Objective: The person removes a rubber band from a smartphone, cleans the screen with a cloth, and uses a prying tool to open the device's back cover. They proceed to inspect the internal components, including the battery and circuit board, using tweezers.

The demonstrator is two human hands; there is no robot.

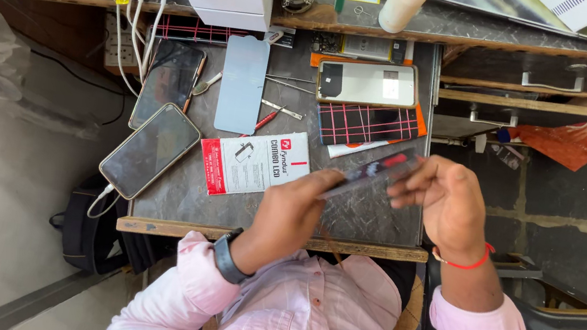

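Closest to me, the person in the pink shirt leans over the small worktable (274,239). Both hands are up off the surface, sharing 1 thin dark phone panel (371,173): the left hand (289,215) grips its near end, fingers closed on the edge, while the right hand (439,200) pinches the far end. The panel hangs tilted above the table, touching nothing else.

It looks like the work is mid-way: the part is out and in hand, not yet set into anything.

Just beyond lies a red-and-white printed box (253,162), then 2 phones (148,150) on cables at the left. Farther off sit a grey-blue sheet (242,84), a pale phone back (368,82) and a white bottle (402,2) on the shelf.
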